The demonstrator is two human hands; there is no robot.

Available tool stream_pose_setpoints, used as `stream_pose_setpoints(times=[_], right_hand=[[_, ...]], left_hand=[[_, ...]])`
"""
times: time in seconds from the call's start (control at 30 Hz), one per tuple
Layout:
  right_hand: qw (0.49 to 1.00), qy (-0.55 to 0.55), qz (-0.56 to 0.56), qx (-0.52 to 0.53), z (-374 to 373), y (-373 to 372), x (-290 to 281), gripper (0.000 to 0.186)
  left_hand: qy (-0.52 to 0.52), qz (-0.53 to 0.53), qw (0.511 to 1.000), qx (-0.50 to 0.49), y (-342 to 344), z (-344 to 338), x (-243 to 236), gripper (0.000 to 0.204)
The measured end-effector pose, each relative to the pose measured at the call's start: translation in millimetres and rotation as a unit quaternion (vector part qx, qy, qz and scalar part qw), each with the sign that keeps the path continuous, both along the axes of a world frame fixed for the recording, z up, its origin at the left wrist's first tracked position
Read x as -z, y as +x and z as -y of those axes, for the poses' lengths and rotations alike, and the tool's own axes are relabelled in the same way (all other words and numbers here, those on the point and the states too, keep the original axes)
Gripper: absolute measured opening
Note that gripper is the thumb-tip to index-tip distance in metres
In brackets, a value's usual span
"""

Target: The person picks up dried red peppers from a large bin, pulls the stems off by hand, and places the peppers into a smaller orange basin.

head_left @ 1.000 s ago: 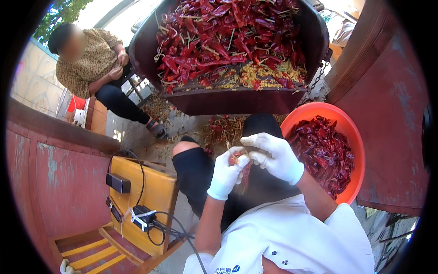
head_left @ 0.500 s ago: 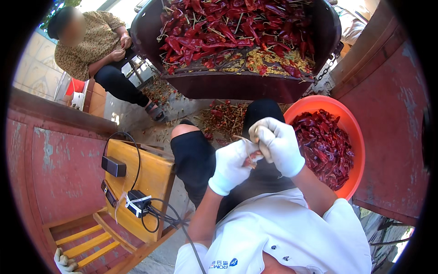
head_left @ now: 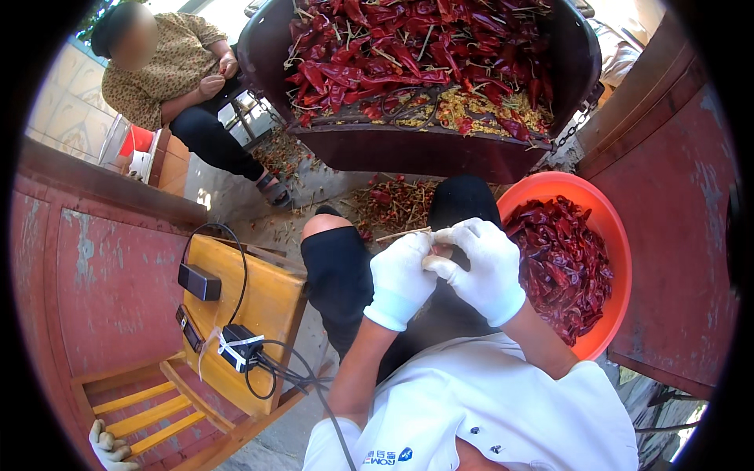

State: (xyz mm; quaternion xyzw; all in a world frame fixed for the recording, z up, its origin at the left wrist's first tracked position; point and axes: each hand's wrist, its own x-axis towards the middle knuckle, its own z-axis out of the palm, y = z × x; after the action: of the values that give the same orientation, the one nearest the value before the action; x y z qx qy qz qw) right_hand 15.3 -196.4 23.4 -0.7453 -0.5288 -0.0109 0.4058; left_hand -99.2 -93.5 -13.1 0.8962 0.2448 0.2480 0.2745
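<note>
My two white-gloved hands meet above my lap. My left hand [head_left: 400,276] is closed on a dried red chili pepper [head_left: 442,251], most of which the gloves hide. A thin pale stem [head_left: 403,235] juts out to the left above that hand's fingers. My right hand [head_left: 485,265] pinches at the pepper from the other side, thumb and forefinger against the left fingertips. Just right of my knee stands an orange basin [head_left: 619,267] holding a heap of glossy dark-red chilies [head_left: 561,271].
Ahead, a dark red cart bed [head_left: 424,153] carries a pile of stemmed chilies [head_left: 393,59] and yellow seeds. Scraps and stems [head_left: 393,206] litter the floor below. A wooden chair [head_left: 228,330] with cabled devices stands left. Another person [head_left: 169,78] sits far left, hands together.
My right hand has opened out from a tight fist into a pinch beside the left fingertips. The stem, upright and curved before, now points left. The whole view has shifted slightly.
</note>
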Motion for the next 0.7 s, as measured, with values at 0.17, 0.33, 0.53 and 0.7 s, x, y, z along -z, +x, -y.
stream_pose_setpoints(times=[0.17, 0.33, 0.53, 0.7], right_hand=[[0.985, 0.014, -0.169, -0.018, -5, -5, 14, 0.019], [0.986, -0.034, -0.164, -0.023, -7, -9, 11, 0.012], [0.813, -0.004, -0.581, 0.013, -8, 22, 4, 0.017], [0.957, 0.048, -0.284, 0.031, -2, 28, 20, 0.044]], left_hand=[[0.043, -0.059, 0.997, -0.01, -5, -1, 8, 0.019], [0.023, -0.041, 0.999, -0.008, -7, -2, 15, 0.021], [-0.005, 0.009, 1.0, -0.015, -6, -5, 5, 0.018], [-0.422, 0.084, 0.901, -0.057, -11, -15, -6, 0.024]])
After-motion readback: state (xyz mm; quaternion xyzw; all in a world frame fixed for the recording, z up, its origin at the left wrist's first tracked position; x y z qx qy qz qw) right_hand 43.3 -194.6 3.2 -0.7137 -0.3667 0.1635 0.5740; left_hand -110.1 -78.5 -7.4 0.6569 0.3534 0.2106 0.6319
